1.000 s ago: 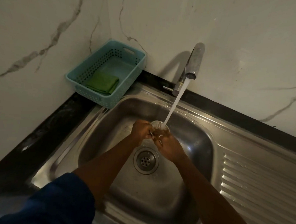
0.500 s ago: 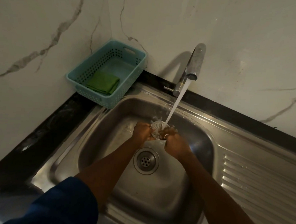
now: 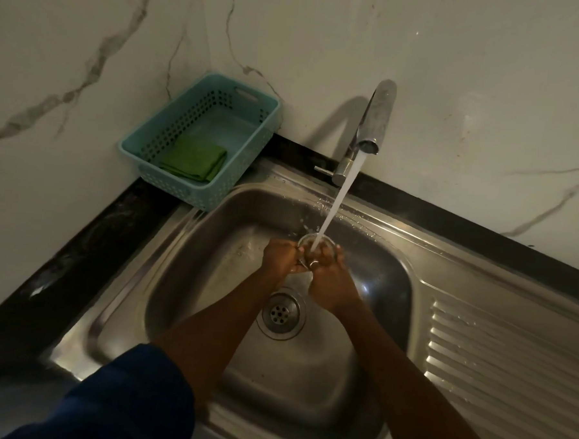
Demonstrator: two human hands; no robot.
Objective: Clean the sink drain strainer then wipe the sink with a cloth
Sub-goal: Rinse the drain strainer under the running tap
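Note:
Both hands hold the small round metal strainer (image 3: 317, 242) under the running water, above the back of the steel sink (image 3: 389, 278). My left hand (image 3: 281, 257) grips its left side. My right hand (image 3: 329, 275) grips its right side, fingers curled round the rim; most of the strainer is hidden by fingers and water. The open drain (image 3: 280, 312) lies below the hands in the bowl's floor. A folded green cloth (image 3: 194, 162) lies in the teal basket (image 3: 195, 194) at the back left.
The chrome tap (image 3: 373, 123) stands behind the bowl, pouring a steady stream. A ribbed draining board (image 3: 508, 365) stretches to the right. A black counter (image 3: 61, 267) edges the sink on the left, with marble walls behind.
The hands have shifted the strainer slightly under the stream; the splash around it half a second ago has calmed. Water keeps running.

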